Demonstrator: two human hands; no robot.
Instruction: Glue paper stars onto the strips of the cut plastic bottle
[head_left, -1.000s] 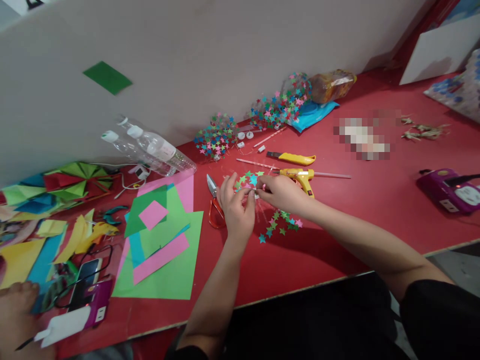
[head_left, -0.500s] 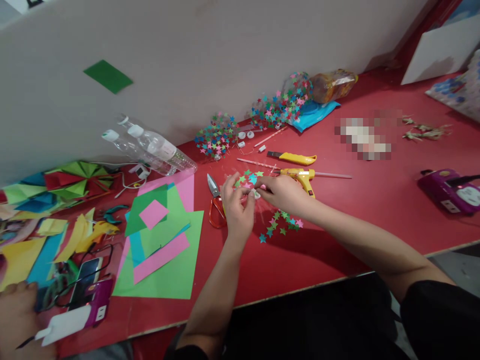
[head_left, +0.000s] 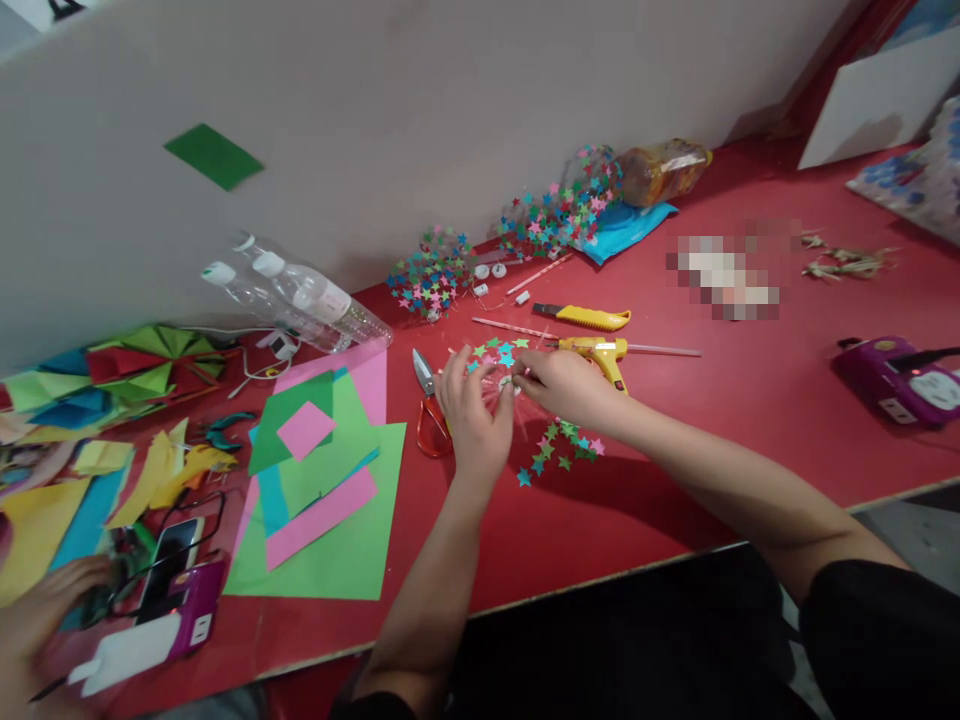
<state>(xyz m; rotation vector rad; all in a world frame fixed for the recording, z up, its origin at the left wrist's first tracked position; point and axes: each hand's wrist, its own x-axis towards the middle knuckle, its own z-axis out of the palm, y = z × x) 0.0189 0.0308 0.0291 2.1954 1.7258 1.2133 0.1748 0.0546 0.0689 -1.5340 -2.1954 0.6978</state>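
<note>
My left hand (head_left: 474, 408), its fingers spread, is at the left side of a clear piece with radiating strips and paper stars (head_left: 506, 352) near its rim. My right hand (head_left: 559, 383) has its fingertips pinched together over the middle of that piece; what they hold is too small to make out. More green, blue and pink stars (head_left: 564, 462) lie just below my right hand. Red-handled scissors (head_left: 433, 425) rest left of my left hand. Partly behind my right hand is a yellow glue gun (head_left: 600, 350), with a yellow cutter (head_left: 592, 317) above it.
Star-covered balls (head_left: 431, 272) and plastic bottles (head_left: 322, 300) line the wall. Coloured paper (head_left: 352, 550) lies at the left, beside a phone (head_left: 171, 560) and a purple power socket (head_left: 199, 610). Another person's hand (head_left: 56, 600) is at the far left. A second purple socket (head_left: 900, 380) sits at the right.
My left hand's fingers have opened away from the middle of the clear piece. My right hand has barely moved. The other person's hand has moved right, towards the phone.
</note>
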